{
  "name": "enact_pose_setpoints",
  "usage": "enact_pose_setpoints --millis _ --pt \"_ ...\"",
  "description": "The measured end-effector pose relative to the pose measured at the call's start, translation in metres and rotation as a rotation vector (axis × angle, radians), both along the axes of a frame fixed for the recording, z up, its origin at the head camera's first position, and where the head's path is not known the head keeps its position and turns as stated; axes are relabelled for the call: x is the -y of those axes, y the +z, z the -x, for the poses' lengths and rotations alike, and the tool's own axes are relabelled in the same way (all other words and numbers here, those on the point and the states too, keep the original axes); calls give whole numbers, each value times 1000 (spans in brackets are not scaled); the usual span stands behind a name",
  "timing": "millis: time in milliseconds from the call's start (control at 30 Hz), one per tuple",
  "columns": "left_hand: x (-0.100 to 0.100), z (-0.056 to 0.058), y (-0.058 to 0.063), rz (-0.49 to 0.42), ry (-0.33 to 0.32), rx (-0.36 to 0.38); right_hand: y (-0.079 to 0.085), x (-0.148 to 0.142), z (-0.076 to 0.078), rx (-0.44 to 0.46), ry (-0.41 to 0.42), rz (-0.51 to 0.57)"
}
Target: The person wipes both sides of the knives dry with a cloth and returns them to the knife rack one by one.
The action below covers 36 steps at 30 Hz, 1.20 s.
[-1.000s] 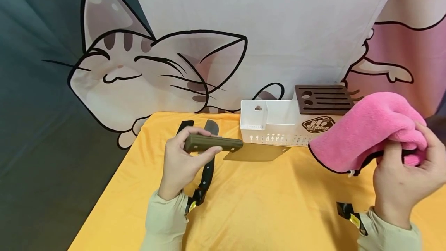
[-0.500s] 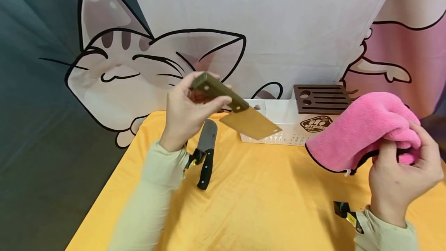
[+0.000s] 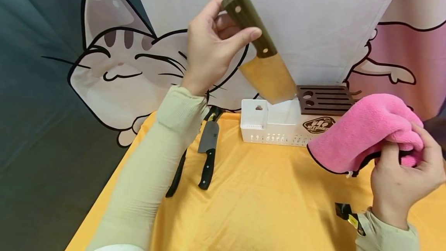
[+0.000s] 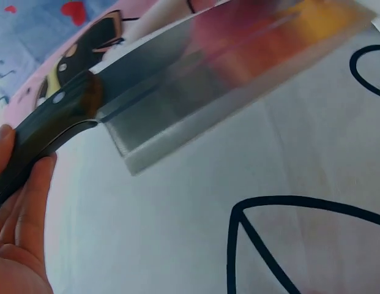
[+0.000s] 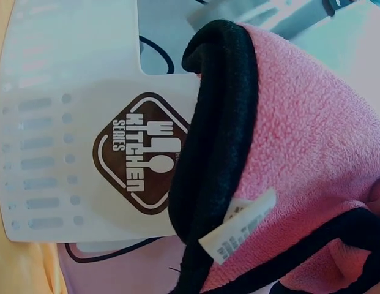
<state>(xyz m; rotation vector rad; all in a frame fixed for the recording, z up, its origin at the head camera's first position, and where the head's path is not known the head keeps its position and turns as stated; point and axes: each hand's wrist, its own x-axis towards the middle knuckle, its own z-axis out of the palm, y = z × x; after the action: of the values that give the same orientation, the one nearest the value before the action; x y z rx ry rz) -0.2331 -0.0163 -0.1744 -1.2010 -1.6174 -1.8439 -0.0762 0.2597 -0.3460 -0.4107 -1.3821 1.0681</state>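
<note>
My left hand [image 3: 210, 47] grips the dark green-brown handle of a cleaver [image 3: 270, 76], thumb across the handle. Held up in the air, the cleaver tilts with its broad blade downward to the right, in front of the white knife rack [image 3: 265, 136] as the head view sees it. The left wrist view shows its shiny blade [image 4: 177, 98] with coloured reflections. At the right, my right hand [image 3: 405, 177] holds a bunched pink towel [image 3: 373, 131] with black edging. In the right wrist view, the towel [image 5: 318, 122] covers part of the rack's printed front [image 5: 49, 98].
A brown slotted top [image 3: 327, 109] covers the rack's right part; open compartments lie to its left. A black-handled knife [image 3: 208, 154] lies on the yellow cloth [image 3: 265, 200], left of the rack. Beside it another black handle [image 3: 177, 177] shows, partly hidden by my left arm.
My left hand has lifted the cleaver up and to the right and tipped its blade downward. Both table knives show more of their handles. My right hand and the towel have hardly moved.
</note>
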Motion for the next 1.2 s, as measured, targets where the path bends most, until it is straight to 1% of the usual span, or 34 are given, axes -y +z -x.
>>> enact_pose_setpoints --millis 100,200,233,400,533,667,833,933,1000,1067,1200 --pt "-12 5 9 -9 -13 56 0 1 0 -1 7 -3" --pt "-23 9 15 -6 -2 101 -1 1 1 11 8 -15" --pt "-27 11 16 -6 2 120 -1 1 2 13 8 -17" --pt "-47 21 17 13 14 122 -2 1 2 34 -5 -25" --pt "-64 24 17 28 23 149 -2 0 2 56 -22 -35" --pt "-78 26 14 66 44 152 -2 1 1 66 -27 -32" --pt "-91 29 5 139 65 124 -2 2 1 67 -26 -31" --pt "-98 29 0 179 70 142 -1 2 1 35 -8 -23" --pt "-102 28 -2 196 67 163 -1 2 1 14 -1 -15" --pt "-106 26 -2 224 77 179 -1 1 1 -2 4 -9" --pt "-114 25 -2 282 103 182 -3 -1 1 27 -8 -20"
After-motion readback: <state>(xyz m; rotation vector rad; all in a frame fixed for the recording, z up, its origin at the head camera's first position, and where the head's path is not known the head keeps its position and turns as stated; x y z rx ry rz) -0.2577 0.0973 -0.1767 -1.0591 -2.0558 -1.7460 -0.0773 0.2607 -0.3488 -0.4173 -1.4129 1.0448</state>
